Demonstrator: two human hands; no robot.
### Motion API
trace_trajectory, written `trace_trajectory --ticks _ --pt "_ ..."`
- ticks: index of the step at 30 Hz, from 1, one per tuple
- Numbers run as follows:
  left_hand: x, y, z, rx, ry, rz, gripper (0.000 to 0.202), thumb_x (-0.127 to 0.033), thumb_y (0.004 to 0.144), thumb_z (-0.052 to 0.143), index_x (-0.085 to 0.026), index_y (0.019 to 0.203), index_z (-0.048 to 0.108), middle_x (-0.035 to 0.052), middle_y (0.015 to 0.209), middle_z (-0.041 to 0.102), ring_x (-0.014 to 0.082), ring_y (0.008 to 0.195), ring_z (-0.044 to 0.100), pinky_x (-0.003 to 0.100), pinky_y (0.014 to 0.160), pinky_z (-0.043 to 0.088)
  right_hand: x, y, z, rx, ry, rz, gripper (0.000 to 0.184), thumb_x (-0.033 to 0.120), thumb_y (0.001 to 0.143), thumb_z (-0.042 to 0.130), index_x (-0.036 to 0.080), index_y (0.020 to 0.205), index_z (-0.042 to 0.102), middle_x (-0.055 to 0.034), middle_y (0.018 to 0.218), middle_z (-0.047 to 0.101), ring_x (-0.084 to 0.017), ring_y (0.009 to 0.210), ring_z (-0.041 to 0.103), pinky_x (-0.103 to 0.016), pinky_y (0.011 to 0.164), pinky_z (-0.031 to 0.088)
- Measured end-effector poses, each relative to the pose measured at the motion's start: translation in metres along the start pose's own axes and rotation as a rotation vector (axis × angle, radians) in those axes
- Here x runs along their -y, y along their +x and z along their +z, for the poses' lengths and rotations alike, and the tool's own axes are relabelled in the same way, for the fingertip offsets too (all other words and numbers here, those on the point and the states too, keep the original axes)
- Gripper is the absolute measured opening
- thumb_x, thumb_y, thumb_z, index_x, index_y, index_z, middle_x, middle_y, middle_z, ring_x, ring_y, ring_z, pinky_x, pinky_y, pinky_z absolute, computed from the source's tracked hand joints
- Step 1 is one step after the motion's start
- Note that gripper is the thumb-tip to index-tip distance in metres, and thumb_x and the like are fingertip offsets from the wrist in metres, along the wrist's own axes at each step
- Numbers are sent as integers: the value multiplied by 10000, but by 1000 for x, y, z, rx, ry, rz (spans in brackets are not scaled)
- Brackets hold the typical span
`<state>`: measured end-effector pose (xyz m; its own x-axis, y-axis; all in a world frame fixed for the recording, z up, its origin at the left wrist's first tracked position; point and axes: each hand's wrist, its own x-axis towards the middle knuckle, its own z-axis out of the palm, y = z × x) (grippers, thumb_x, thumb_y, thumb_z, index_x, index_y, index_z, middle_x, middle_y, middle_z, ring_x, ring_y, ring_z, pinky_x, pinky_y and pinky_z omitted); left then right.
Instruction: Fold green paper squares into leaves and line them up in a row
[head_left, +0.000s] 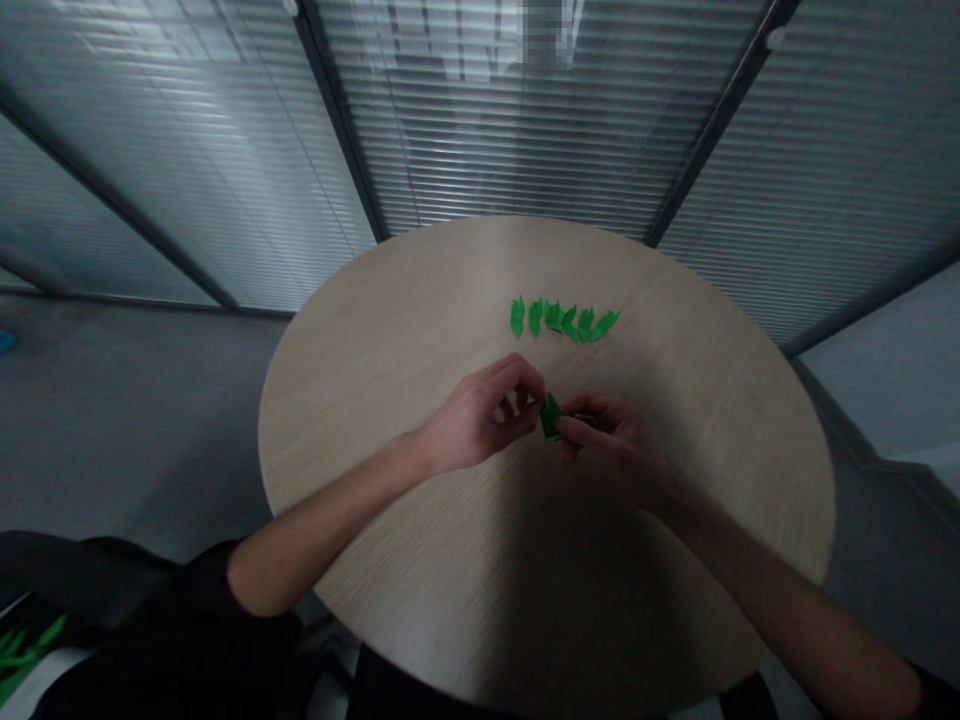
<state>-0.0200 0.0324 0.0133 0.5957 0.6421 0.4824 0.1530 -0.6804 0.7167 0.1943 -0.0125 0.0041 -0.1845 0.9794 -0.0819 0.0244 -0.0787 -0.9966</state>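
A small green folded paper piece [550, 417] sits between my two hands just above the round wooden table [420, 330]. My left hand [487, 412] pinches its left side with curled fingers. My right hand [607, 440] pinches its right side with thumb and fingertips. Beyond them, a row of several similar green folded paper pieces [562, 319] lies on the tabletop, apart from both hands.
Glass walls with horizontal blinds [525, 130] stand behind the table. Grey floor [112, 400] surrounds it. More green paper bits [22, 650] lie at the lower left edge near my dark sleeve.
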Motion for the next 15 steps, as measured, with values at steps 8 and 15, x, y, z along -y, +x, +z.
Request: trace_trajectory --ticks 8,15 --pt "1 -1 0 14 6 24 59 -139 952 618 -173 998 603 46 970 613 129 803 627 236 628 563 0 0 0 2 -32 -18 193 382 785 772 202 764 705 17 634 652 -120 545 612 -250 532 478" --pt "3 -3 -1 45 52 28 60 -165 965 606 -175 1019 582 44 969 603 131 801 609 249 655 559 0 -1 2 -27 -78 -61 184 369 803 768 207 756 696 20 628 641 -124 539 614 -256 527 475"
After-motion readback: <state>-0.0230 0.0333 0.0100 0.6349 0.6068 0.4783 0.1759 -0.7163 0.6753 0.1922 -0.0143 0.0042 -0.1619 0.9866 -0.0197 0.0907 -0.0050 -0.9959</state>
